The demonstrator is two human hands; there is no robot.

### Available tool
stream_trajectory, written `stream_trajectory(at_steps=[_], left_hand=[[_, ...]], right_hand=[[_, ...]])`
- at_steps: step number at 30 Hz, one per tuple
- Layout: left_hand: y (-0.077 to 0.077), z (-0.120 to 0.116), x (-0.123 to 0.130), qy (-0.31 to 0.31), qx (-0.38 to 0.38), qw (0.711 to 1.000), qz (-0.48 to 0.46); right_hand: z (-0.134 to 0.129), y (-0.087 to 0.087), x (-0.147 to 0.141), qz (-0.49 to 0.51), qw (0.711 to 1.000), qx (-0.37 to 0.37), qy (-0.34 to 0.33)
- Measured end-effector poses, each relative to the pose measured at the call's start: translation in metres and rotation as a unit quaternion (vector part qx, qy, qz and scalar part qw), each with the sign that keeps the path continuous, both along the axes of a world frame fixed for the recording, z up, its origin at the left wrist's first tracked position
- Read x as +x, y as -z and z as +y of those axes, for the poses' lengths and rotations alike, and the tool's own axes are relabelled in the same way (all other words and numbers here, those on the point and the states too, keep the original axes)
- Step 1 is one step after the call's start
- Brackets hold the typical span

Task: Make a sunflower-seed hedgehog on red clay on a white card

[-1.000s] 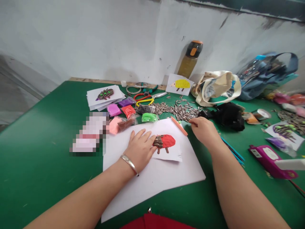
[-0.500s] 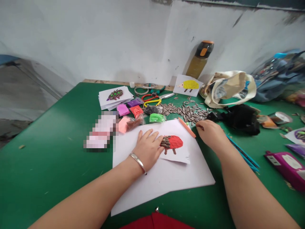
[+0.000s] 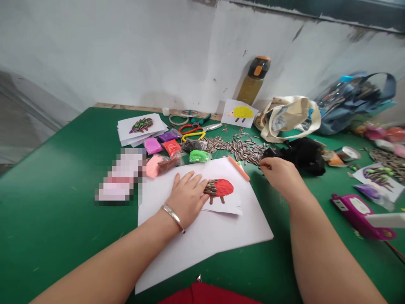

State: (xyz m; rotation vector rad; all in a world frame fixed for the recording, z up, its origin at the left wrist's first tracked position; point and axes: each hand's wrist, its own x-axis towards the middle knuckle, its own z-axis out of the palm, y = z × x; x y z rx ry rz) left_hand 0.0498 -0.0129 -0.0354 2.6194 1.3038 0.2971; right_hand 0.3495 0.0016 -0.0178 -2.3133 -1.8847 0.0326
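My left hand [image 3: 187, 197] lies flat with its fingers spread, pressing on a small white card. On that card is a red clay hedgehog body [image 3: 225, 188] with brown legs, its left part covered by rows of sunflower seeds [image 3: 211, 188]; its left end is hidden under my fingers. My right hand [image 3: 278, 172] hovers at the edge of the seed pile [image 3: 245, 150], thumb and fingers pinched around a small dark seed, mostly hidden. An orange pen-like tool [image 3: 238, 168] rests on the large white paper [image 3: 202, 249] between the hands.
Bagged clay [image 3: 199, 156], scissors [image 3: 198, 131] and a blurred-out rectangle [image 3: 122, 177] lie left and behind. A yellow hedgehog card [image 3: 239, 113] leans by a bottle [image 3: 254, 80]. At right are a cloth bag [image 3: 289, 118], a black item [image 3: 305, 155] and a magenta device [image 3: 357, 215].
The view has swung right, so everything sits further left and more shows at the right. My left hand stays on the card; my right hand remains pinched beside the seeds.
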Motion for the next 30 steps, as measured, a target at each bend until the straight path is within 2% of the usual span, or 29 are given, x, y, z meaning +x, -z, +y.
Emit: stream_trajectory(at_steps=[8, 15, 20, 26, 28, 30], left_hand=[[-0.001, 0.0, 0.0, 0.0, -0.001, 1.0, 0.003], [-0.001, 0.0, 0.001, 0.002, -0.003, 1.0, 0.005], [-0.003, 0.0, 0.001, -0.002, -0.005, 1.0, 0.004], [-0.003, -0.001, 0.0, -0.003, -0.01, 1.0, 0.008], [-0.002, -0.001, 0.0, -0.003, -0.008, 1.0, 0.007], [-0.001, 0.0, 0.0, 0.0, -0.006, 1.0, 0.005]], right_hand=[[0.006, 0.015, -0.001, -0.053, 0.998, -0.029, -0.004], [0.007, 0.014, -0.035, -0.101, 0.991, -0.04, -0.073], [0.01, 0.018, -0.042, -0.074, 0.992, -0.034, -0.092], [0.011, 0.014, -0.031, -0.04, 0.997, -0.004, -0.065], [0.006, 0.007, -0.035, 0.01, 0.998, 0.039, -0.045], [-0.001, -0.002, -0.044, 0.107, 0.991, 0.074, -0.033]])
